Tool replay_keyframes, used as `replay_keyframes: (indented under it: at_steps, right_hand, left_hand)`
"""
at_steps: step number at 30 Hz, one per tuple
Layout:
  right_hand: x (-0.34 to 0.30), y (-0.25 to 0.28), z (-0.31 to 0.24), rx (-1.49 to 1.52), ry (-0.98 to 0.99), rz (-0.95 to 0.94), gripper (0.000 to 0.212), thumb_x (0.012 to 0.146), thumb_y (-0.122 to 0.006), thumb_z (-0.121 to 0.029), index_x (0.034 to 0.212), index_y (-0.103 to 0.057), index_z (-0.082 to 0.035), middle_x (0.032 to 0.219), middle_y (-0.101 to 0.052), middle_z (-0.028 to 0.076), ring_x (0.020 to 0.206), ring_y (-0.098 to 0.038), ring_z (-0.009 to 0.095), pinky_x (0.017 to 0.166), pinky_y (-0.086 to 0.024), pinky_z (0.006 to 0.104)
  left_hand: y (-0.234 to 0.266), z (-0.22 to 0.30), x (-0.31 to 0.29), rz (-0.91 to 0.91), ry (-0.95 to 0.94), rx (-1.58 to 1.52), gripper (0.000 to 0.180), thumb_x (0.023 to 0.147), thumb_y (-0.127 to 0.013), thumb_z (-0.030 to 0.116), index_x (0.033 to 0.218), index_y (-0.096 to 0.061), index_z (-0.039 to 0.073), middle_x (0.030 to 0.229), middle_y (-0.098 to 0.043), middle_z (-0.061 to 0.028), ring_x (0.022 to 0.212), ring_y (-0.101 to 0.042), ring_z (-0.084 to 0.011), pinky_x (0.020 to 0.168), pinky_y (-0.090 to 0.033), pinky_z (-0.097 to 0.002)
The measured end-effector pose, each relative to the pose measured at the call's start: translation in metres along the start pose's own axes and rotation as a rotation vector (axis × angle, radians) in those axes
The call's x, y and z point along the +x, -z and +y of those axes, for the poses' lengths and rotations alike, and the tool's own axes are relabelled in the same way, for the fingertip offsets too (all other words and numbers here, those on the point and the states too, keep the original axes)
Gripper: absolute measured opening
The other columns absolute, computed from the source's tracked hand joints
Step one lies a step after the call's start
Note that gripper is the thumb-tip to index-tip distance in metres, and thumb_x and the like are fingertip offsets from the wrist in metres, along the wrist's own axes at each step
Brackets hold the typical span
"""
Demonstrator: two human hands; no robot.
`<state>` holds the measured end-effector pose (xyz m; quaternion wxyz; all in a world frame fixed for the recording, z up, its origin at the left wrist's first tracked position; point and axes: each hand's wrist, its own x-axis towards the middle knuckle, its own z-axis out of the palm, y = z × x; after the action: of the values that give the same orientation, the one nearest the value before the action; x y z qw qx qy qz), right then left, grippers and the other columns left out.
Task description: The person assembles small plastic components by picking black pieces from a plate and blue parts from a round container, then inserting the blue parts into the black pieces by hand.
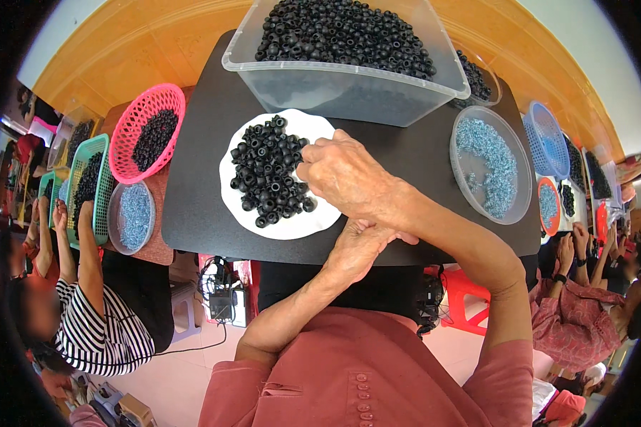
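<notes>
A white scalloped plate (320,225) carries a pile of small black ring-shaped pieces (268,171), several of them with round holes. Over the plate's right side, my right hand (349,171) has its fingers curled in and closed beside the pile; what they hold, if anything, is hidden. My left hand (356,249) is at the table's near edge, beneath my right wrist, so the two arms cross. Its visible fingers are bent, and the right forearm covers whatever may be in them.
A large clear bin (349,92) of black pieces stands behind the plate. A round tub (525,192) of pale blue bits sits to the right. On the left are a pink basket (121,153) and another tub (130,245). People work at both sides; a red stool (466,302) stands below.
</notes>
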<state>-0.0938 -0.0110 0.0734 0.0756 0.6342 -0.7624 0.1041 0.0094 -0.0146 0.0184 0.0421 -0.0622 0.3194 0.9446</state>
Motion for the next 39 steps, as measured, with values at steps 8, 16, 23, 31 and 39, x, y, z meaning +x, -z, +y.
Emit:
replay_keyframes:
  at_steps: [8, 16, 23, 31, 39]
  right_hand:
    - [-0.014, 0.007, 0.012, 0.371, -0.155, 0.247, 0.008, 0.065, -0.062, -0.001, 0.072, -0.059, -0.005, 0.067, -0.057, 0.004, 0.062, -0.056, 0.016, 0.058, -0.043, 0.0286]
    - [-0.090, 0.046, 0.027, 0.997, -0.641, 0.167, 0.007, 0.072, -0.058, 0.003, 0.079, -0.058, 0.000, 0.070, -0.057, -0.003, 0.062, -0.051, 0.003, 0.057, -0.043, 0.0186]
    - [-0.123, 0.048, 0.013, 0.912, -0.515, 0.239, 0.016, 0.072, -0.060, 0.001, 0.087, -0.065, 0.000, 0.065, -0.061, 0.002, 0.057, -0.058, 0.005, 0.053, -0.045, 0.0205]
    - [-0.140, 0.025, 0.013, 1.342, -0.734, 0.294, 0.010, 0.080, -0.060, 0.004, 0.088, -0.061, 0.000, 0.077, -0.061, 0.001, 0.067, -0.057, 0.006, 0.061, -0.046, 0.0203]
    - [-0.141, 0.016, 0.009, 1.526, -0.626, 0.458, 0.008, 0.083, -0.059, 0.003, 0.091, -0.060, 0.004, 0.075, -0.061, 0.004, 0.068, -0.058, 0.008, 0.061, -0.049, 0.0217]
  left_hand:
    - [0.009, -0.001, 0.002, -0.165, -0.006, 0.044, 0.018, 0.092, -0.052, 0.013, 0.096, -0.061, -0.001, 0.084, -0.065, -0.0098, 0.080, -0.058, -0.0127, 0.072, -0.044, -0.0235]
    - [0.010, 0.005, 0.004, -0.165, -0.032, -0.080, 0.020, 0.094, -0.046, 0.011, 0.107, -0.053, -0.003, 0.086, -0.063, -0.0127, 0.087, -0.060, -0.0199, 0.086, -0.046, -0.0307]
    - [0.006, 0.007, 0.005, -0.117, -0.012, -0.035, 0.022, 0.095, -0.045, 0.013, 0.107, -0.052, -0.004, 0.088, -0.062, -0.0123, 0.085, -0.061, -0.0178, 0.083, -0.046, -0.0293]
    - [0.003, 0.007, 0.006, -0.119, -0.036, 0.027, 0.023, 0.095, -0.047, 0.015, 0.106, -0.052, -0.004, 0.086, -0.061, -0.0123, 0.086, -0.060, -0.0198, 0.084, -0.045, -0.0319]
    - [-0.001, 0.008, 0.004, -0.096, -0.053, 0.065, 0.023, 0.095, -0.046, 0.015, 0.105, -0.052, -0.004, 0.087, -0.061, -0.0110, 0.087, -0.059, -0.0180, 0.083, -0.045, -0.0301]
